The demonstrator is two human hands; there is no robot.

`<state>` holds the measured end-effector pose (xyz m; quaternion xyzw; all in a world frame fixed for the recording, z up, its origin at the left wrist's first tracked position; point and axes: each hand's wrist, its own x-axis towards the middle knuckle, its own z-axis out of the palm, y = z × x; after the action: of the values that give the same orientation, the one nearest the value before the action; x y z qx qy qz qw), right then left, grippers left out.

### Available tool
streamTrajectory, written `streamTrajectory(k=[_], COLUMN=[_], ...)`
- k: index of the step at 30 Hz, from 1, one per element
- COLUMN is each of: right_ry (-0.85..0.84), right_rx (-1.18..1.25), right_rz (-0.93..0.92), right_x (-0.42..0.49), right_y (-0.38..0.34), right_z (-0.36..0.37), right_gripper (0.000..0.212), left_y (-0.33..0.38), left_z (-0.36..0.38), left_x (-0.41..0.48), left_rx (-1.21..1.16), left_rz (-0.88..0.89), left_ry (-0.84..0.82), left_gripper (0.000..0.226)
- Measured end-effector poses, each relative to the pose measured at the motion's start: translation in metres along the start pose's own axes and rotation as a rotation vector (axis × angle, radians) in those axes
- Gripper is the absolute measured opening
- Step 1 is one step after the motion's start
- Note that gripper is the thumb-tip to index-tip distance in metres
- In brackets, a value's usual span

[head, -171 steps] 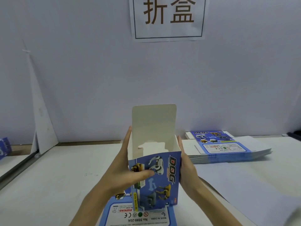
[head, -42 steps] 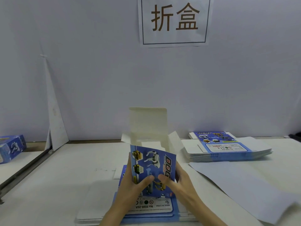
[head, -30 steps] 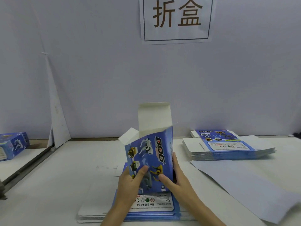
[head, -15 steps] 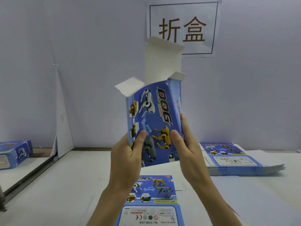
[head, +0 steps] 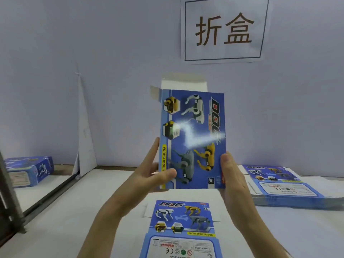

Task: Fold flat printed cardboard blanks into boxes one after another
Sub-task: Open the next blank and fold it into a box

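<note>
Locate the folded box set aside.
Head view: the folded box lies at the far left, on the side surface past the metal rail, left of the leaning white sheet.

We read this as a small packing station, a box-folding bench in a workshop. A paper sign (head: 224, 30) taped to the plain white wall (head: 111, 53) carries two large Chinese characters for folding boxes. On the white table (head: 74, 211) lie a stack of flat printed blanks (head: 286, 190) at the right and more blanks (head: 182, 229) in front. A folded box (head: 29, 170) sits off to the left.
</note>
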<state>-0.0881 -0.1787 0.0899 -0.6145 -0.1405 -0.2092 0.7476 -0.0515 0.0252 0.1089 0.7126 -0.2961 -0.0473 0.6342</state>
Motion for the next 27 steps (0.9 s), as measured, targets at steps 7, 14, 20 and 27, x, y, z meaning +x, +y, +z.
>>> streamTrajectory(k=[7, 14, 20, 27], right_ry=[-0.259, -0.286, -0.351, -0.379], right_rx=[-0.355, -0.424, -0.641, -0.984], right_rz=[0.158, 0.241, 0.291, 0.361], right_x=[-0.001, -0.007, -0.009, -0.005], right_y=[0.013, 0.026, 0.038, 0.061], right_z=[0.0, 0.011, 0.008, -0.014], right_gripper=[0.059, 0.064, 0.047, 0.036], left_y=[-0.009, -0.01, -0.057, -0.135], left_z=[-0.054, -0.133, -0.064, 0.06], left_x=[-0.012, 0.032, 0.04, -0.012], left_rx=[-0.314, -0.805, 0.252, 0.858], left_rz=[-0.224, 0.077, -0.055, -0.254], left_ry=[0.323, 1.01, 0.542, -0.587], left_gripper=[0.041, 0.067, 0.075, 0.078])
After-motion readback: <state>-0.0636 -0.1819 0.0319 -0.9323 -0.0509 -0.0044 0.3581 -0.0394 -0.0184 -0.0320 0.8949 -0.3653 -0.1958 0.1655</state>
